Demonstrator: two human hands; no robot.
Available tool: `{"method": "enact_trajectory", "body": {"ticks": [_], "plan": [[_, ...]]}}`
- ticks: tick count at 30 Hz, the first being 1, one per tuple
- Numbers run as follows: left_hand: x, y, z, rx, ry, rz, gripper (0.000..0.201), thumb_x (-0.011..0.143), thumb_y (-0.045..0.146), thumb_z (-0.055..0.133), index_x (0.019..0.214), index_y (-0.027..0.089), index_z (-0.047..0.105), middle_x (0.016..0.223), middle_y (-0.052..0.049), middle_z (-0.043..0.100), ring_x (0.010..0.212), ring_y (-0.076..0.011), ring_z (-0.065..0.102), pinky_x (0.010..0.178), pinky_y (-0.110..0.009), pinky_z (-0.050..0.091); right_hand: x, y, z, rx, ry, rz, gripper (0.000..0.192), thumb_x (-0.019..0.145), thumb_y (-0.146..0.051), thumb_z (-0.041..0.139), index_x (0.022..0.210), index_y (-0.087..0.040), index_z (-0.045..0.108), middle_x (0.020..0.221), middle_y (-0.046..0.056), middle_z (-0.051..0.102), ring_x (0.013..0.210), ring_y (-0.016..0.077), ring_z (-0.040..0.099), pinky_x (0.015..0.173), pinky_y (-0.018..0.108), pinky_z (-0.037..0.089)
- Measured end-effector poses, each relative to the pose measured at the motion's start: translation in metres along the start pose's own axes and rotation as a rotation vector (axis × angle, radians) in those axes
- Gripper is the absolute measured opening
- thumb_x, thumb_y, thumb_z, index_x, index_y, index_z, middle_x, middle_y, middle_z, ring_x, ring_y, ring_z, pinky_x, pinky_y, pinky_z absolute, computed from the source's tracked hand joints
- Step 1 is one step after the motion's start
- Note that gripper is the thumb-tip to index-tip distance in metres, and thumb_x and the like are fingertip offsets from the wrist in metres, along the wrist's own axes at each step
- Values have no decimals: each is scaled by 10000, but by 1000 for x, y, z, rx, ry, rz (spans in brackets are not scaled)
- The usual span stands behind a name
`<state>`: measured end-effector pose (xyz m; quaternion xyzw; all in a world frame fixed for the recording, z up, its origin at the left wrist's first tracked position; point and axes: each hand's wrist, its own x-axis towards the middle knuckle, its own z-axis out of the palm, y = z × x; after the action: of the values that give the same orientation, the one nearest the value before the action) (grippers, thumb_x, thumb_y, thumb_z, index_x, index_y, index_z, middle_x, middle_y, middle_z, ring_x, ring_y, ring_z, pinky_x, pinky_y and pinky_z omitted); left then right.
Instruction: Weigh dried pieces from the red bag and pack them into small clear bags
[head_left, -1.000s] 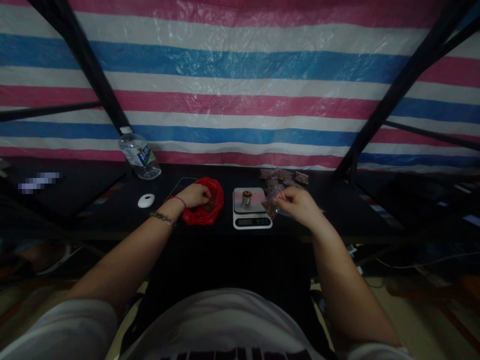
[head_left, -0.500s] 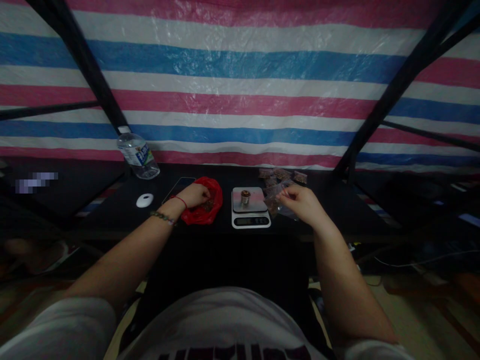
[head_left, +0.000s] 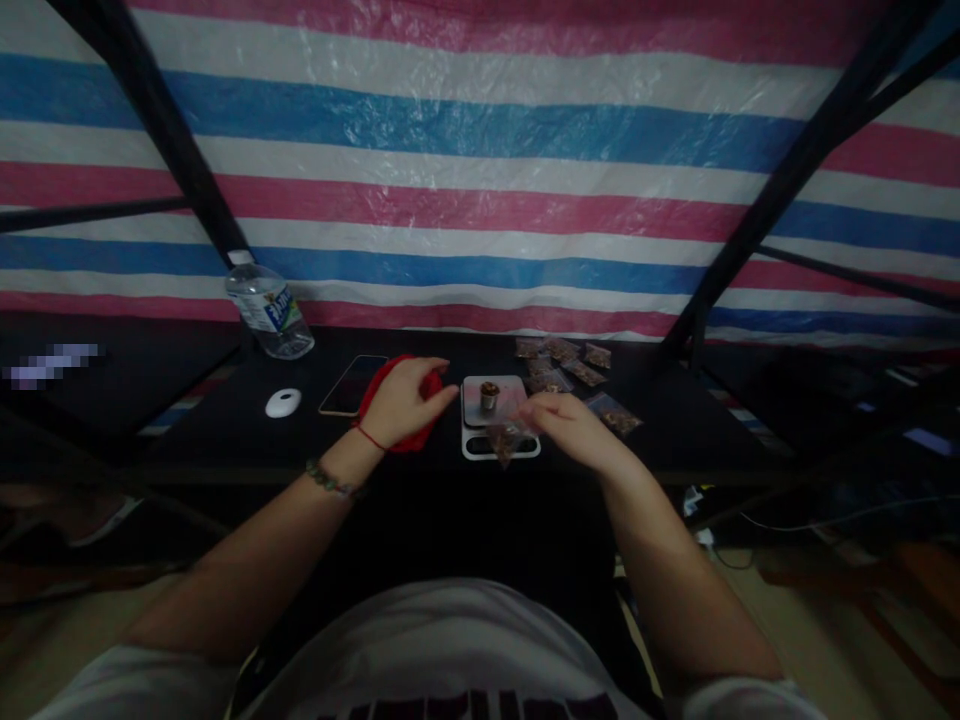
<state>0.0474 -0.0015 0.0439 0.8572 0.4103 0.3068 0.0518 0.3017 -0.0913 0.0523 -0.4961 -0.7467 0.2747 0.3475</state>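
Note:
My left hand (head_left: 409, 398) is open above the red plastic bag (head_left: 420, 437), thumb and fingers apart, hiding most of the bag. In my right hand (head_left: 562, 420) the fingers pinch a small clear plastic bag (head_left: 505, 440) with brown bits in it, hanging over the front of the scale. The white kitchen scale (head_left: 469, 442) carries a small metal cup (head_left: 488, 396) filled with something brown. Its display is partly covered by the hanging bag. Right of the scale lie several small filled plastic bags (head_left: 559, 350), one of them (head_left: 616, 415) closer to my right wrist.
A phone (head_left: 349, 385) lies left of the red bag, beside a white oval object (head_left: 283, 403). A clear plastic bottle (head_left: 270, 310) stands at the back left of the black table (head_left: 450, 350). Behind hangs a striped sheet (head_left: 480, 180) between dark metal posts.
My left hand has come up out of the red bag and spread its fingers toward the scale. My right hand has moved left, bringing the small plastic bag over the scale's front.

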Motion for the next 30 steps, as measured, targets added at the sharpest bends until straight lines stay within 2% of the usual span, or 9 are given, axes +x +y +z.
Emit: {"method": "enact_trajectory", "body": {"ticks": [3,5,7,10,15,17,22,25,30], "plan": [[-22,36,8,-134,-142,157,846,658,560,697,1350,153,429,1349,-137,524,1214,-303,501,1054,-402,375,5,-13,22,39,-144,-22,236,840,-217,466,778,-164,687,717,-2,642,659,131,549,632,234,406],[-35,49,18,-200,-209,119,926,610,546,741,1375,168,380,1338,-146,527,1196,-309,520,1032,-405,404,9,-21,36,29,-186,-19,204,809,-173,495,785,-165,698,740,-2,663,669,128,565,639,230,406],[-45,52,28,-270,-207,14,836,650,477,725,1353,179,384,1278,-136,565,1126,-285,574,962,-380,463,14,-27,46,-2,-213,14,172,786,-161,539,806,-161,710,734,0,670,655,123,572,618,225,396],[-57,50,36,-323,-192,-74,705,671,378,704,1287,181,424,1180,-124,611,1026,-256,620,880,-351,501,21,-31,55,-105,-270,61,109,725,-150,627,793,-156,712,672,-5,653,599,112,557,561,217,363],[-68,46,35,-299,-145,-35,436,685,285,667,1080,180,515,1025,-88,635,940,-240,623,827,-360,497,29,-37,58,-294,-375,26,138,689,-238,711,801,-159,704,708,8,658,620,112,546,564,215,346],[-72,44,34,-291,-117,-52,387,693,280,656,1039,176,518,984,-77,634,902,-234,624,796,-359,498,32,-42,56,-346,-411,6,157,707,-264,699,817,-152,709,706,16,653,629,115,541,571,218,344],[-80,35,39,-257,-162,5,301,704,271,640,971,181,535,932,-59,631,871,-226,616,774,-354,495,35,-46,50,-367,-592,-65,200,726,-305,679,846,-153,731,701,14,646,626,115,542,568,215,348],[-84,28,44,-275,-150,60,342,725,220,606,1055,176,530,1003,-72,624,928,-228,606,830,-372,493,36,-43,47,-333,-586,-26,236,737,-340,673,879,-163,740,699,6,650,618,112,553,559,208,356],[-88,16,47,-296,-136,134,604,714,125,553,1302,162,419,1189,-116,564,1087,-247,549,966,-420,453,34,-40,41,-215,-540,27,233,777,-327,625,893,-156,732,674,-11,637,588,99,533,542,199,350]]}}
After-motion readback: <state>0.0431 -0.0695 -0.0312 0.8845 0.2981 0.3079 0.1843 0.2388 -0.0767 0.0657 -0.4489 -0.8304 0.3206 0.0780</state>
